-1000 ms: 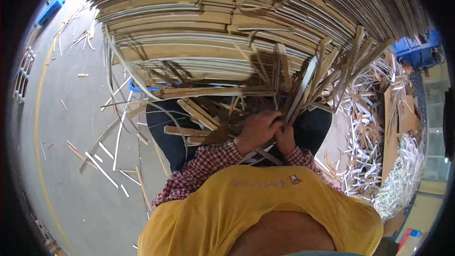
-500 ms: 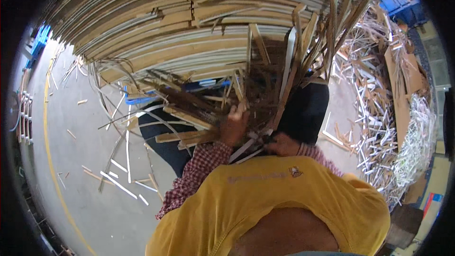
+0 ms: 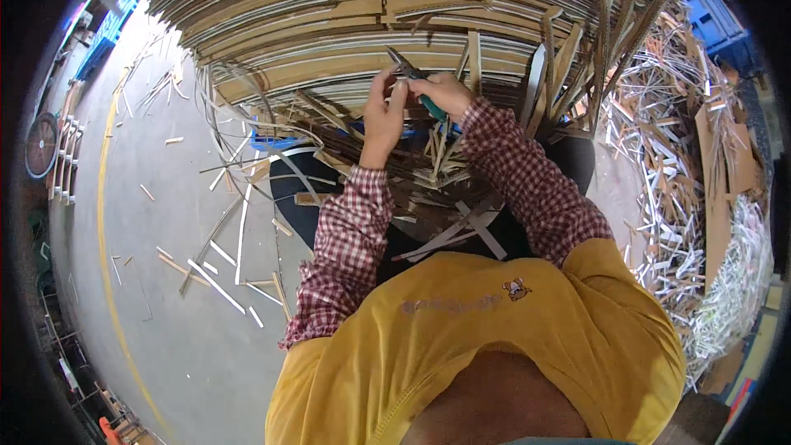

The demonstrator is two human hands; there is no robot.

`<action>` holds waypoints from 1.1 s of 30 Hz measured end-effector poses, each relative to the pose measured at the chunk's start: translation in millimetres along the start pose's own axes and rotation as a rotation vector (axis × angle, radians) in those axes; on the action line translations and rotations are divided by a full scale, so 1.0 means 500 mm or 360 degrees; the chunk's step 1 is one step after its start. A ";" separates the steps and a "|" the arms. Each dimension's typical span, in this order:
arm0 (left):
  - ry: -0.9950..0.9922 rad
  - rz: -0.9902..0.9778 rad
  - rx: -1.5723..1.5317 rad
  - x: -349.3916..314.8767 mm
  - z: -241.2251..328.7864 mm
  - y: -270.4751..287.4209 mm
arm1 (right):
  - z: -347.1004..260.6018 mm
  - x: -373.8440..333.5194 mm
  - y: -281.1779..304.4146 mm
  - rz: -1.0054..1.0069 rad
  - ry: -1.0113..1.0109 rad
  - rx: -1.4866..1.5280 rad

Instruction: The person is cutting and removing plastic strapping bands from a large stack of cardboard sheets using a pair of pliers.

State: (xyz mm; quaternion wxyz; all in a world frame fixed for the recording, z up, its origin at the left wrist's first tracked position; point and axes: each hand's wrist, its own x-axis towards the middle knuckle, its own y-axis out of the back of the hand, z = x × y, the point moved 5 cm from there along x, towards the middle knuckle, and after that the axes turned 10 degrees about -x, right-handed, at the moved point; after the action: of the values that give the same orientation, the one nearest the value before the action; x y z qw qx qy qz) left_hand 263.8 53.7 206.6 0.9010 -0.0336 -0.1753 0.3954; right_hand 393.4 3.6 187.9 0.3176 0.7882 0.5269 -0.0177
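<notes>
My right hand is wrapped round a pair of pliers with green handles, its dark jaws pointing up and left. Close beside it, my left hand is raised with thumb and fingers apart, near the pliers; I cannot see anything held in it. Both hands are in front of a tall stack of brown and white cardboard sheets. Below them, loose cardboard strips lie in a heap between my knees, partly over a blue edge. Several white strips rest across my lap.
On the right is a large pile of cut strips, with clear plastic and a blue crate by it. Scraps and a yellow line mark the grey floor on the left. A round fan stands farther left.
Both hands have risen from the lap, away from my body, to the stack's front. The pliers now show clearly in my right hand. The view has shifted slightly.
</notes>
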 end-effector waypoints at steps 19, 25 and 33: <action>0.0076 -0.0004 0.0178 0.065 0.024 -0.021 | -0.053 -0.014 -0.022 0.0382 0.0216 0.0192; 0.0470 -0.0666 0.0746 -0.147 0.058 -0.135 | 0.089 -0.248 -0.048 0.0370 0.0167 -0.0350; -0.0184 -0.0740 0.0771 -0.178 -0.034 -0.173 | 0.268 -0.352 -0.104 -0.0334 -0.0237 -0.0136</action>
State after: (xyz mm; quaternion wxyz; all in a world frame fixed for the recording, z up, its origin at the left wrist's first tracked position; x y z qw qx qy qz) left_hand 274.5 -68.9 182.1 0.9374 0.2448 -0.1300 0.2107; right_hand 312.6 -197.7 119.7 0.3856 0.7109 0.5818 -0.0867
